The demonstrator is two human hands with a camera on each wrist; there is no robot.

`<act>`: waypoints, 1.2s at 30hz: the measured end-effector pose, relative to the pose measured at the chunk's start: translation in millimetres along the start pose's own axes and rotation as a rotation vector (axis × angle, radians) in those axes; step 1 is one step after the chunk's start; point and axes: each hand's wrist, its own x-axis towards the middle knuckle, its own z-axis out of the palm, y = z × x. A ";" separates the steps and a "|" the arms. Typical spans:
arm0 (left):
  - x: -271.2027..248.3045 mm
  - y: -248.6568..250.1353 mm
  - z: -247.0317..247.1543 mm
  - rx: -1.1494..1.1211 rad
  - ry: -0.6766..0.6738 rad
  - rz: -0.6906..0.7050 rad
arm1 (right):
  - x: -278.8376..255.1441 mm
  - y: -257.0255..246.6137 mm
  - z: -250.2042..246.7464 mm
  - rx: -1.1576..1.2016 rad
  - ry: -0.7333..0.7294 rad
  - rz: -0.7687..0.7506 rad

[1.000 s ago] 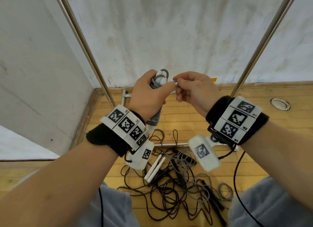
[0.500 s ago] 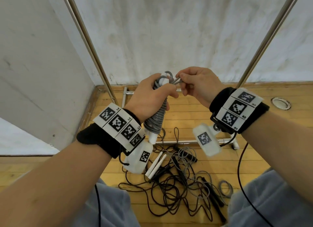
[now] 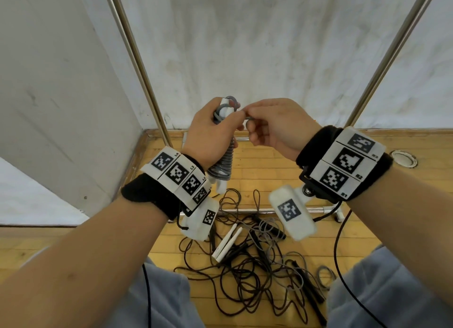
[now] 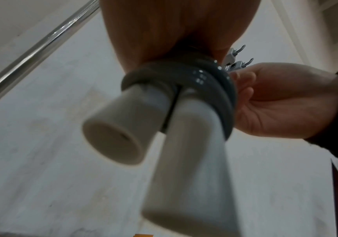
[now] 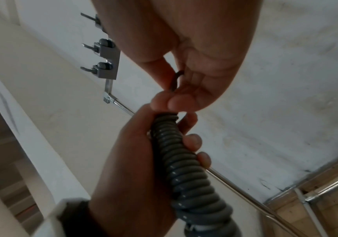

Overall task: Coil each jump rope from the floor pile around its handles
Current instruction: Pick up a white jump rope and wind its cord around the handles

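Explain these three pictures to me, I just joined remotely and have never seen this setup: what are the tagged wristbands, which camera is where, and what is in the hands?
No robot here: a person works bare-handed. The black wristbands with printed square markers carry small white cameras under each wrist. The wide picture comes from a head camera looking down; the other two look up along each hand.

The left hand grips a pair of white plastic jump-rope handles, held side by side and wrapped in tight turns of glossy grey rope. The right hand pinches the last free bit of that grey rope near the top of the handles, apparently finishing the coil.

On the wooden plank floor below lies a tangled pile of thin dark ropes, with another white handle pair and black handles. Metal frame poles stand against the pale wall.
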 end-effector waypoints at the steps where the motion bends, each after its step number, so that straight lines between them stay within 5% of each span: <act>1: -1.5 3.8 0.3 -0.016 -0.008 0.005 | -1.2 -2.4 0.2 0.006 0.026 -0.016; 9: -16.8 40.4 16.9 0.020 -0.076 0.050 | -9.8 -30.2 -10.6 -0.124 0.230 -0.164; 21: -43.7 103.4 9.0 0.086 -0.200 0.133 | -44.3 -87.4 -12.0 -0.356 0.261 -0.322; 29: -49.5 135.7 -15.0 0.082 -0.032 0.214 | -65.9 -136.7 7.4 -0.394 0.164 -0.505; 36: -32.8 188.1 -38.8 0.083 0.092 0.289 | -65.8 -185.0 35.9 -0.394 0.229 -0.678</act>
